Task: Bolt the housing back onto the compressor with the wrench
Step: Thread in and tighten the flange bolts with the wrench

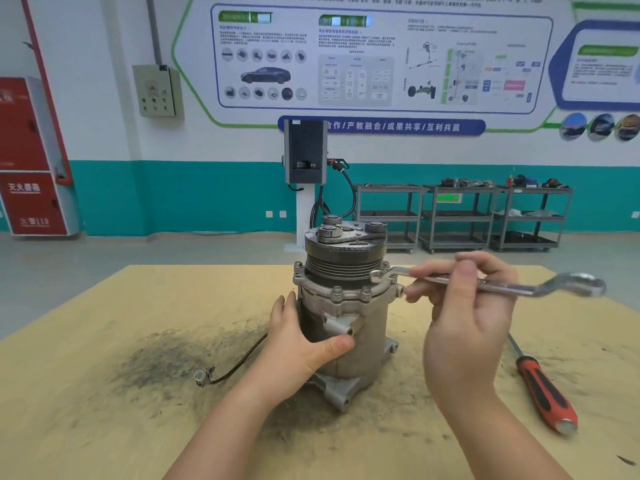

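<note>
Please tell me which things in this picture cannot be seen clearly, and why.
- Head view: the bolt under the wrench ring end is covered by the ring, so its seating is unknown.
- The compressor far side is hidden by its own body; left hand covers part.
- Wrench far end is blurred.
- Wall poster small text is too small.
</note>
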